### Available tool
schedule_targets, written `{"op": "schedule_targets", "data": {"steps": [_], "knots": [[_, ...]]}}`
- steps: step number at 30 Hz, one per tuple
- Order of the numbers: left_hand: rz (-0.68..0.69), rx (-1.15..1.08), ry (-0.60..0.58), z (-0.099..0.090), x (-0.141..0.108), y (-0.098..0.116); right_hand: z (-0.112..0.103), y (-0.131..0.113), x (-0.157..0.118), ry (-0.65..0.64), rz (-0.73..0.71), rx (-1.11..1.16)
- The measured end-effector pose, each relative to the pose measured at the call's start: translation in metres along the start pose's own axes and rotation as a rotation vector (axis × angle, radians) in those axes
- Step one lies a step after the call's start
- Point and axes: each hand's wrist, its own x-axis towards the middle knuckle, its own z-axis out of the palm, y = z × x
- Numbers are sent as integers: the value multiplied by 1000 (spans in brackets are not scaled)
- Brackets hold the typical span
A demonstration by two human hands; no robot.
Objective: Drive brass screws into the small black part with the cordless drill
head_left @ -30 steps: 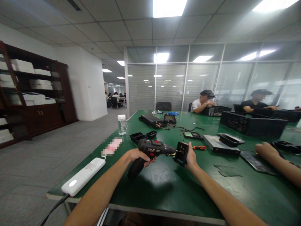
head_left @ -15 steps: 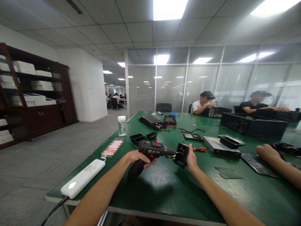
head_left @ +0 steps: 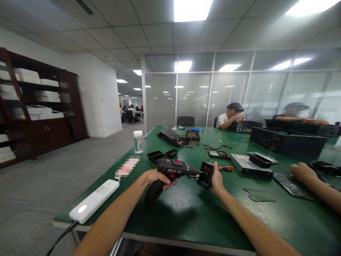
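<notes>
My left hand [head_left: 160, 178] is wrapped round the grip of a black cordless drill [head_left: 174, 169], which points to the right. In my right hand [head_left: 217, 179] is a small black plastic tray [head_left: 205, 176], held upright with its hollow side facing the drill. The drill's bit reaches into the tray; whether it touches a screw is too small to tell. Under the drill's tip lie small brass-coloured bits, partly hidden. Just behind my right hand rests an orange-and-black screwdriver [head_left: 226, 168].
Black trays [head_left: 157, 156], a bottle [head_left: 138, 142] and a white power strip [head_left: 94, 201] stand left. A silver drive [head_left: 250, 165], dark flat panel [head_left: 293, 186] and black case [head_left: 287, 142] are right. Another person's hand [head_left: 303, 172] rests nearby; two people sit across the green table [head_left: 186, 220].
</notes>
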Motion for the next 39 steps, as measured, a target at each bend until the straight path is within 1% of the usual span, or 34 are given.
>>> {"op": "schedule_targets", "data": {"steps": [5, 11, 20, 29, 39], "knots": [[8, -19, -7, 1, 0, 0, 0, 0, 0, 5, 14, 4], [4, -29, -7, -1, 0, 0, 0, -1, 0, 0, -4, -9], [8, -27, -19, -1, 1, -1, 2, -5, -4, 29, -11, -31], [-9, -14, -12, 0, 0, -1, 0, -2, -1, 22, -4, -17], [46, 37, -16, 3, 0, 2, 0, -2, -1, 13, 0, 9]]}}
